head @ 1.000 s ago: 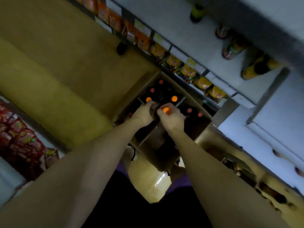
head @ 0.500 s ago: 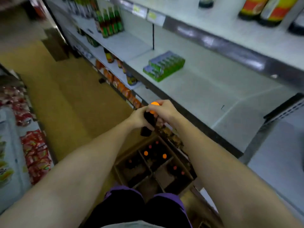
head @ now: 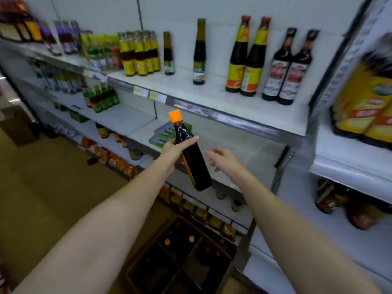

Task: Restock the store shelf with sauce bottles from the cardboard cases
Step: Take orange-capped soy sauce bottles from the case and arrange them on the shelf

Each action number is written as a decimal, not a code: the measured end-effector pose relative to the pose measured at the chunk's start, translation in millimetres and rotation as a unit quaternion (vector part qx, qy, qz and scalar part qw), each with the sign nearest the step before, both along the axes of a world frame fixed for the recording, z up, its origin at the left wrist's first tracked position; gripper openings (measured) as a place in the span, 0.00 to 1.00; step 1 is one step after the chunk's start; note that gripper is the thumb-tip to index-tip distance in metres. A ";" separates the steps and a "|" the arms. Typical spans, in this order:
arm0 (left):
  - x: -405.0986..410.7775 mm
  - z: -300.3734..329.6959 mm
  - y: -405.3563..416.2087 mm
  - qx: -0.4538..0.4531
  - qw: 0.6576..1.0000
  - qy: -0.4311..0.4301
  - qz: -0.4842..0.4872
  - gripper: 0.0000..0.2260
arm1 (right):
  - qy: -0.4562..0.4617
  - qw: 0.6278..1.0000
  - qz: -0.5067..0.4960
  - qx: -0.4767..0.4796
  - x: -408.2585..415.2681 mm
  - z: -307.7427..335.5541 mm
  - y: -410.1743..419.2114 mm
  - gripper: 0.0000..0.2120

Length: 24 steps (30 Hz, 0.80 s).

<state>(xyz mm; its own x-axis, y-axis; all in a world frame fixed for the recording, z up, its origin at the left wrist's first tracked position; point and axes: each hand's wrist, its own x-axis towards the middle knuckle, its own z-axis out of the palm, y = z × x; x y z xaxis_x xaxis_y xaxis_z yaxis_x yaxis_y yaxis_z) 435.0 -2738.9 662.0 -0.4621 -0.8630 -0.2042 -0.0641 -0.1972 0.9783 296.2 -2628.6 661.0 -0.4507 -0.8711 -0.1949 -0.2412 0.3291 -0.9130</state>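
Left hand (head: pixel 172 147) grasps a dark sauce bottle (head: pixel 192 159) with an orange cap (head: pixel 175 115) around its upper body, holding it tilted in the air in front of the shelf (head: pixel 244 120). Right hand (head: pixel 222 158) is released, fingers loosely spread, just beside the bottle without touching it. Below, the open cardboard case (head: pixel 182 262) stands on the floor, with orange-capped bottles in its divided compartments.

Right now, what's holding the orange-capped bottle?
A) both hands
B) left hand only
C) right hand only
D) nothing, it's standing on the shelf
B: the left hand grips the orange-capped bottle near its shoulder, tilted in mid-air, while the right hand is open beside it, not touching.
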 end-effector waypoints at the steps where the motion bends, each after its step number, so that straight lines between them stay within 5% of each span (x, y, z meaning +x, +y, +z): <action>1: -4.7 8.6 5.6 -0.001 1.000 0.006 -0.014 0.14 | 0.017 1.000 0.004 0.004 2.8 3.2 8.8 0.18; 12: -100.4 52.1 132.1 0.071 0.968 0.038 -0.237 0.30 | -0.037 0.977 -0.206 -0.049 3.9 41.4 158.3 0.32; 18: -147.5 81.2 216.3 0.099 0.917 0.036 -0.384 0.20 | -0.200 0.924 -0.301 -0.126 -2.0 65.8 252.1 0.27; 24: -199.8 102.9 291.8 0.141 0.903 0.048 -0.404 0.23 | -0.290 0.885 -0.300 -0.206 -22.1 66.8 331.8 0.33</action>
<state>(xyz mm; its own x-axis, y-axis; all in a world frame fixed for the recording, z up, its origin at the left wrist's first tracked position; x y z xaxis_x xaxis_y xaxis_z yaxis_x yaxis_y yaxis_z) 235.3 -2447.1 764.9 -0.9446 -0.1575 -0.2878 -0.2149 -0.3656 0.9056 274.0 -2296.8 727.8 -0.7853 -0.5590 -0.2662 0.4120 -0.1511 -0.8986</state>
